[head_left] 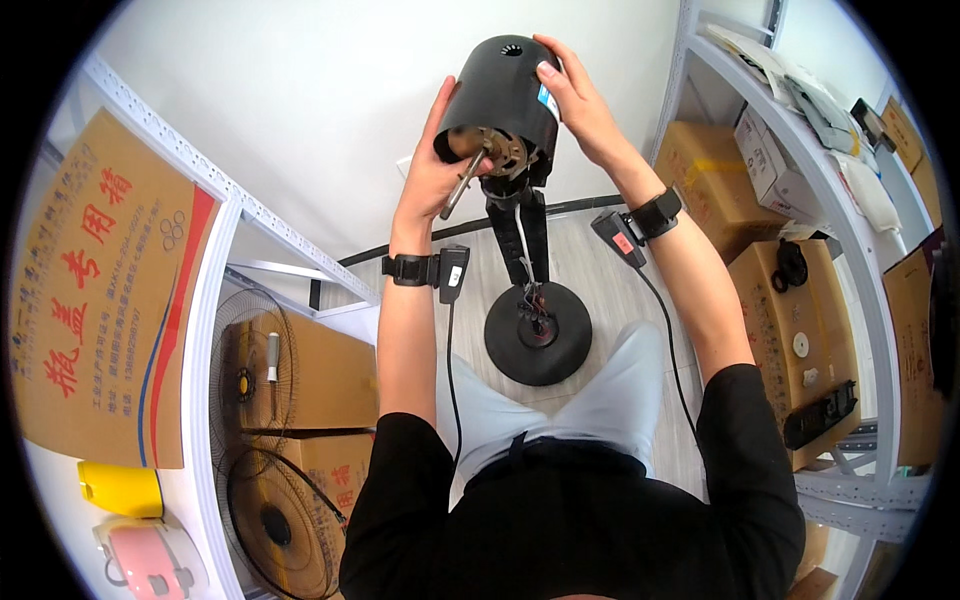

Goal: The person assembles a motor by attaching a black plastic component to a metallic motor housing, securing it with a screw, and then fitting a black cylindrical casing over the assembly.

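Observation:
In front of me stands a floor fan without its blades or grilles. My left hand (pixel 440 180) and my right hand (pixel 588 108) grip opposite sides of its black motor housing (pixel 503 85). The housing is tilted, with its open end toward me. Inside it the metal motor (pixel 512 152) shows, and a shaft (pixel 458 192) sticks out beside my left thumb. Below, a dark neck (pixel 520 235) with a pale cable runs down to the round black base (pixel 540 360) on the floor. Loose wires (pixel 530 298) lie at the base's middle. Some fingertips are hidden behind the housing.
At left, a screwdriver (pixel 272 358) and wire fan grilles (pixel 275 470) lie by cardboard boxes (pixel 335 375). Black and white fan parts (pixel 790 265) rest on a box (pixel 765 330) at right. Metal shelving (pixel 215 290) flanks both sides. Cables hang from both wrist-strapped devices.

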Action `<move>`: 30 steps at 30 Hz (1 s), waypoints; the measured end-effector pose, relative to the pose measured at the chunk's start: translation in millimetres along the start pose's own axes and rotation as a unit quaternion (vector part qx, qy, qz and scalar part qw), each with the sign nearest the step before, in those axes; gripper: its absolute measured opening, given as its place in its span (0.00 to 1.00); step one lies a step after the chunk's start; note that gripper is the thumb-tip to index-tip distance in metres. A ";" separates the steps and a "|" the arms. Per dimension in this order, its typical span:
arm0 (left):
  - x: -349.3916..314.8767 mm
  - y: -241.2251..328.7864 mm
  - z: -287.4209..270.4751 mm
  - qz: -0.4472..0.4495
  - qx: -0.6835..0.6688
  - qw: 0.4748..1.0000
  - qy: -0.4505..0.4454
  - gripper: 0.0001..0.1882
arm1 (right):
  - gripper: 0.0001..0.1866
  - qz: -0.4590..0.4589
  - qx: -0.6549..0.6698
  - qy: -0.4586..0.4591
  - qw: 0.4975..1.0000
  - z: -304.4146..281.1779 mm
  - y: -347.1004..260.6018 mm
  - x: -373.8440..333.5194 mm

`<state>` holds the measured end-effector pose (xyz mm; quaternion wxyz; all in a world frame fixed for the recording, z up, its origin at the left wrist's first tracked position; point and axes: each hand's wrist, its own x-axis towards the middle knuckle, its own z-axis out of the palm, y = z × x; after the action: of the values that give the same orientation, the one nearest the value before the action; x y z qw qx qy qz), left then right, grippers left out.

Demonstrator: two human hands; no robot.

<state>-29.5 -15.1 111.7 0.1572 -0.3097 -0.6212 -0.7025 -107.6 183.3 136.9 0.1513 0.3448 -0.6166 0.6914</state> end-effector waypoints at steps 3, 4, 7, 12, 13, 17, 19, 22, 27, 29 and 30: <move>7.5 -2.9 -7.8 0.013 0.023 1.000 -0.017 0.57 | 0.27 -0.001 0.038 0.017 0.999 3.3 3.9 0.5; 10.1 -2.7 -11.6 0.013 0.021 0.999 -0.025 0.56 | 0.27 -0.001 0.044 0.024 0.999 3.8 4.5 -0.9; 18.3 -0.5 -21.1 0.011 0.037 0.998 -0.047 0.53 | 0.26 -0.002 0.055 0.039 0.998 4.2 7.1 -2.0; 16.6 4.5 -26.4 -0.002 0.029 0.999 -0.043 0.54 | 0.26 0.018 0.080 0.052 0.995 11.4 8.5 -1.9; 14.9 3.0 -28.2 0.011 0.043 0.998 -0.043 0.55 | 0.26 0.012 0.089 0.056 0.994 14.0 8.0 -1.4; 14.4 4.4 -22.6 0.014 0.044 0.999 -0.028 0.58 | 0.27 0.027 0.099 0.061 0.993 16.9 10.6 -0.5; 12.3 5.5 -21.6 0.007 0.036 0.999 -0.032 0.59 | 0.27 0.072 0.093 0.053 0.992 15.8 7.1 -1.9; 14.5 5.5 -28.3 -0.002 0.029 0.999 -0.041 0.60 | 0.28 0.131 0.078 0.028 0.988 14.2 -2.0 -2.6; 14.0 9.3 -28.7 -0.007 0.041 0.998 -0.048 0.60 | 0.29 0.141 0.067 0.041 0.987 18.8 -8.9 -7.6; 10.7 13.6 -26.9 0.011 0.063 0.997 -0.051 0.58 | 0.29 0.136 0.069 0.040 0.988 20.6 -10.5 -9.6; 7.8 16.4 -24.4 0.015 0.065 0.997 -0.046 0.56 | 0.29 0.133 0.069 0.038 0.988 21.3 -11.2 -10.4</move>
<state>-31.4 -40.4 128.5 0.1589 -0.3397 -0.6676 -0.6432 -86.9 167.4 138.4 0.0569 0.2430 -0.6020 0.7585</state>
